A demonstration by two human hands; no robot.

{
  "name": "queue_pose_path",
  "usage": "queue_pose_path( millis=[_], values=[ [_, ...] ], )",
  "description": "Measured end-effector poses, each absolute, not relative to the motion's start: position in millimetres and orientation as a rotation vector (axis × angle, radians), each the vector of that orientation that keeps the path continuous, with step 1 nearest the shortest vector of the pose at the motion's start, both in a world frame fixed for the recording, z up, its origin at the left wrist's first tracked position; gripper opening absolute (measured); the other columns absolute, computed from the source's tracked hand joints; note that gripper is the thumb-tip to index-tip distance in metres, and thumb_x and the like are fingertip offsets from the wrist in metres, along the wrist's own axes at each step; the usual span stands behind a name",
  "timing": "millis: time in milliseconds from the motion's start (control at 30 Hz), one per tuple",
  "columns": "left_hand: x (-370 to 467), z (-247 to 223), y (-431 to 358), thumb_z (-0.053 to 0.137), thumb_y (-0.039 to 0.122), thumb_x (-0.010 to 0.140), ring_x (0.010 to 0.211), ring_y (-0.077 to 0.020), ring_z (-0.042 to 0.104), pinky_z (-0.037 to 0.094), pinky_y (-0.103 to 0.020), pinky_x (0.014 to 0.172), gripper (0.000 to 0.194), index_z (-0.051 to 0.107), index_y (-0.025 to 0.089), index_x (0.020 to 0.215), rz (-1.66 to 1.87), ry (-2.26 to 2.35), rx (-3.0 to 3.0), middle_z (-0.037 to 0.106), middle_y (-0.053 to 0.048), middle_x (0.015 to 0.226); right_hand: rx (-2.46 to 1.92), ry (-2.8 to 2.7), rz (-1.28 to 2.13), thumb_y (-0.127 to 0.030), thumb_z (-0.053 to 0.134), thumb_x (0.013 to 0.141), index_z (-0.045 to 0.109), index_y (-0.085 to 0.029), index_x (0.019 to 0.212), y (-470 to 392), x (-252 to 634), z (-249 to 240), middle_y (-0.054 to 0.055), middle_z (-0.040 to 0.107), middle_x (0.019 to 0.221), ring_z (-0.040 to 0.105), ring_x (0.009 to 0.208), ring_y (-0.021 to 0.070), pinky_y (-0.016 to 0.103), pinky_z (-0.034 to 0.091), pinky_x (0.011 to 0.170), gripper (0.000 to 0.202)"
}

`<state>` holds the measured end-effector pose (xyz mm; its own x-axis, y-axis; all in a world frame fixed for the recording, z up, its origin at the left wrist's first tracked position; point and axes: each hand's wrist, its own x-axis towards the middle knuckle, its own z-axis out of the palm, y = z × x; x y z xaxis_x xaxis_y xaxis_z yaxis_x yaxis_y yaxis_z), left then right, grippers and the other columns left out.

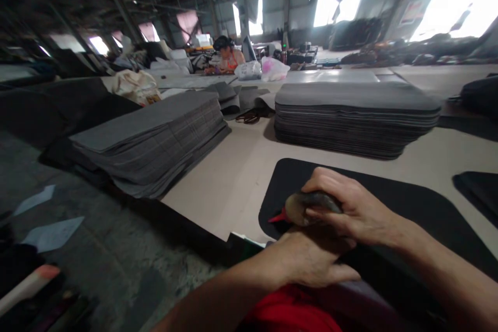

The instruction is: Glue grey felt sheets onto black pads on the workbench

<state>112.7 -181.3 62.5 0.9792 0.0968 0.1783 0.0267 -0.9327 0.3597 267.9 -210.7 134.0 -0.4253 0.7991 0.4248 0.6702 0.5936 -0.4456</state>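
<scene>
My right hand (346,205) is wrapped round a squeeze bottle (298,210) with a brownish-yellow body and a pointed red nozzle (277,217). The bottle lies tilted on its side, nozzle to the left, low over the left end of a black sheet (369,187) with rounded corners. Just below the bottle, my left hand (307,257) reaches across from the left, back upward. Its thumb points right, apart from a fingertip under my right hand; its other fingers are hidden. I see nothing held in it.
Two stacks of grey sheets, one at left (155,135) and one at right (350,119), stand on the pale table (218,181). Grey offcuts (241,96) lie between them. More black material (476,192) is at the right edge. A person (229,57) sits farther back.
</scene>
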Motion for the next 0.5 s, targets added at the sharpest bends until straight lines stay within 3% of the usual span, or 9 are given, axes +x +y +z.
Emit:
queue_pose_path(
  millis=[100, 233, 500],
  values=[
    [112.7, 62.8, -181.0, 0.053, 0.050, 0.099, 0.128, -0.0287, 0.056, 0.048, -0.038, 0.105, 0.047, 0.059, 0.018, 0.133, 0.280, 0.101, 2.772, 0.062, -0.009, 0.138, -1.182, -2.239, 0.307, -0.021, 0.063, 0.094, 0.055, -0.021, 0.104, -209.5, 268.1, 134.0, 0.002, 0.055, 0.095, 0.054, 0.086, 0.0175, 0.029, 0.042, 0.073, 0.012],
    [113.2, 66.6, -179.6, 0.054, 0.048, 0.098, 0.121, -0.0280, 0.060, 0.048, -0.036, 0.105, 0.040, 0.067, 0.016, 0.117, 0.310, 0.042, 2.815, 0.071, -0.009, 0.119, -1.228, -2.210, 0.155, -0.016, 0.062, 0.092, 0.055, -0.021, 0.105, -205.7, 268.0, 133.7, 0.002, 0.053, 0.096, 0.052, 0.087, 0.0175, 0.030, 0.041, 0.075, 0.015],
    [111.3, 65.7, -180.8, 0.052, 0.049, 0.100, 0.128, -0.0257, 0.057, 0.042, -0.035, 0.113, 0.044, 0.066, 0.015, 0.123, 0.347, 0.059, 2.797, 0.069, -0.009, 0.127, -1.267, -2.230, 0.181, -0.017, 0.062, 0.092, 0.055, -0.021, 0.104, -201.0, 269.5, 134.0, 0.001, 0.054, 0.097, 0.053, 0.088, 0.0172, 0.030, 0.041, 0.075, 0.014]
  ],
)
